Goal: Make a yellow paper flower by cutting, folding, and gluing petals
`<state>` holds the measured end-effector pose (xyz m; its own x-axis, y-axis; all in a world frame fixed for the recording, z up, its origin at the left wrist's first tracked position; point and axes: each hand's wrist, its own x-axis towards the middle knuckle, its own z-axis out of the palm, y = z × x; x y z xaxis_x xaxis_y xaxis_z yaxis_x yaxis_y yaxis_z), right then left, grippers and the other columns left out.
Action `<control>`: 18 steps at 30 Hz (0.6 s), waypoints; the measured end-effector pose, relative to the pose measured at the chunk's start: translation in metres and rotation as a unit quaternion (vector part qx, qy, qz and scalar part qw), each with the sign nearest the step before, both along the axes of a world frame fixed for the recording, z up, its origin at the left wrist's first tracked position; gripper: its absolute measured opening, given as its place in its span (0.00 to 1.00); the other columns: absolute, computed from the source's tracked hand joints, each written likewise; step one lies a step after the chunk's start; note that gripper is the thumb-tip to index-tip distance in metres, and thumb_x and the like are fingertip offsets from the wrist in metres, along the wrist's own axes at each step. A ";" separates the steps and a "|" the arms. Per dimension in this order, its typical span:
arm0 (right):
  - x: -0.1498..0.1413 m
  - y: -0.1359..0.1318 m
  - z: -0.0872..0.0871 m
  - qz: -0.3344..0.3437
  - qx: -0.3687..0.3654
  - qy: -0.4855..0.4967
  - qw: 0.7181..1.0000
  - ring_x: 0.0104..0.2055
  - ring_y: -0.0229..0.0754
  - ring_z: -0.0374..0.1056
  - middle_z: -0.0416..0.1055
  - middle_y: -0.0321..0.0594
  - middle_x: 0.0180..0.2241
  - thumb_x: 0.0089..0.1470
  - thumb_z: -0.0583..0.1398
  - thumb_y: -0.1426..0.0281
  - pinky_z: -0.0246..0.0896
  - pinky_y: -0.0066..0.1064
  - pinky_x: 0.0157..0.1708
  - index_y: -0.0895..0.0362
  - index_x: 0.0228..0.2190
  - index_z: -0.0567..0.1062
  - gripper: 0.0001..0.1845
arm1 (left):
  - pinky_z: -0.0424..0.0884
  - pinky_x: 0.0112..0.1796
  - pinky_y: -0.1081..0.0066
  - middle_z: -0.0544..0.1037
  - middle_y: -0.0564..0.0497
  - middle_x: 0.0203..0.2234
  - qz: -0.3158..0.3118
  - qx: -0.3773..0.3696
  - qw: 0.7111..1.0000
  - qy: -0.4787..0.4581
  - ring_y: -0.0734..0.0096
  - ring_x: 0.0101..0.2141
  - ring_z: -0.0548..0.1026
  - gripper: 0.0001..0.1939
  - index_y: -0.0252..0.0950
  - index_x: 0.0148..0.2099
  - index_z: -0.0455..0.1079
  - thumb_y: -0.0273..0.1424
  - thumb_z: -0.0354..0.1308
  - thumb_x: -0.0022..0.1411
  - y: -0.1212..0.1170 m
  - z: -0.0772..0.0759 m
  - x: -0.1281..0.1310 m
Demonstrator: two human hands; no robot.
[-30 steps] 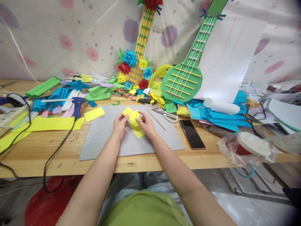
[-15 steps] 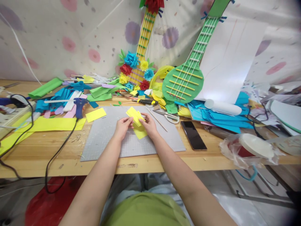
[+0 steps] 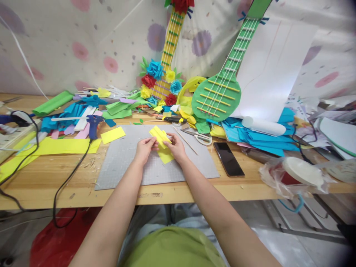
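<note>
Between both hands is a folded piece of yellow crepe paper (image 3: 158, 134), raised over a grey cutting mat (image 3: 122, 163). My left hand (image 3: 145, 149) pinches its left edge with thumb and finger. From the other side, my right hand (image 3: 175, 147) grips the paper with the thumb in front and fingers behind. Another yellow piece (image 3: 166, 155) shows just below, partly covered by the held paper; whether it is joined to it I cannot tell. A yellow rectangle (image 3: 113, 135) lies at the mat's upper left corner. Right of my hands rest a thin wooden stick (image 3: 185, 141) and scissors (image 3: 202, 138).
A blue glue gun (image 3: 94, 125) with a trailing black cord stands on the left. A phone (image 3: 228, 159) lies right of the mat. Behind are a green paper lute (image 3: 217, 97), a yellow flowered one (image 3: 168, 44), a utility knife (image 3: 174, 119) and blue paper (image 3: 253, 135).
The yellow paper between my fingers has shifted slightly and shows a lengthwise fold more plainly. Both hands stay in nearly the same place.
</note>
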<state>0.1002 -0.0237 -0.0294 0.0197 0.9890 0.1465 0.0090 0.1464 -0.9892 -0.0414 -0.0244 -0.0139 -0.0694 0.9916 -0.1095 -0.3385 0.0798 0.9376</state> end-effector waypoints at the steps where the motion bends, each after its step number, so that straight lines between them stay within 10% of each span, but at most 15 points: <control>1: 0.000 0.000 0.000 -0.001 0.000 -0.001 1.000 0.25 0.32 0.60 0.63 0.30 0.24 0.40 0.61 0.65 0.56 0.25 0.26 0.56 0.42 0.67 0.25 | 0.69 0.21 0.74 0.72 0.51 0.19 -0.003 0.001 1.000 -0.001 0.78 0.19 0.68 0.17 0.30 0.27 0.72 0.38 0.66 0.39 0.000 0.000 0.000; 18: -0.002 -0.003 0.003 0.020 -0.035 -0.012 0.999 0.23 0.33 0.62 0.66 0.30 0.25 0.37 0.63 0.64 0.57 0.25 0.24 0.55 0.43 0.64 0.29 | 0.69 0.22 0.72 0.71 0.52 0.18 0.011 0.003 1.000 0.023 0.78 0.18 0.67 0.17 0.30 0.26 0.72 0.39 0.66 0.37 0.000 0.001 0.002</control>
<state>0.0983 -0.0262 -0.0268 -0.0227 0.9968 0.0769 0.0284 0.0776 -0.9966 -0.0394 -0.0246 -0.0132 -0.0957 0.9904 -0.1003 -0.2957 0.0679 0.9529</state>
